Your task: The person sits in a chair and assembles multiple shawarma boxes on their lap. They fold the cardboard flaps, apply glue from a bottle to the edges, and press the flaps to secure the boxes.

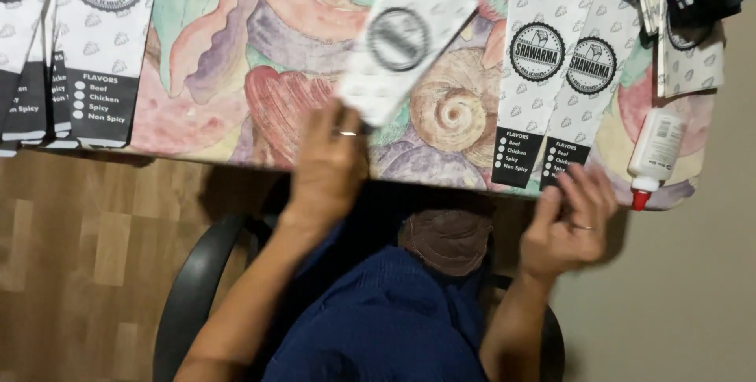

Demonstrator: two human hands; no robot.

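Tabletop (236, 59) with a painted shell-and-leaf pattern fills the upper part of the view, its far side cut off by the frame and its near edge running above a wooden floor (71, 256) and a dark chair (193, 287). Stacks of long white-and-black paper sleeves lie on it: one stack (87, 43) at the left edge, partly out of frame, so its count cannot be told; two flat sleeves (551, 75) side by side toward the right edge; more folded ones (693, 12) at the right far corner, overlapping and hard to separate. One further sleeve (405, 39) is lifted off the tabletop near the middle, tilted and blurred, its print unreadable. The left hand (331, 165) is raised from below with its back to the camera, fingers closed on the lower end of that lifted sleeve; the grip itself is hidden behind the hand. The right hand (571, 224) sits at the near edge, fingers curled and loosely bent, fingertips touching the lower end of the nearer flat sleeve without clearly gripping it. One white glue bottle (655, 150) with a red tip lies near the right near corner.
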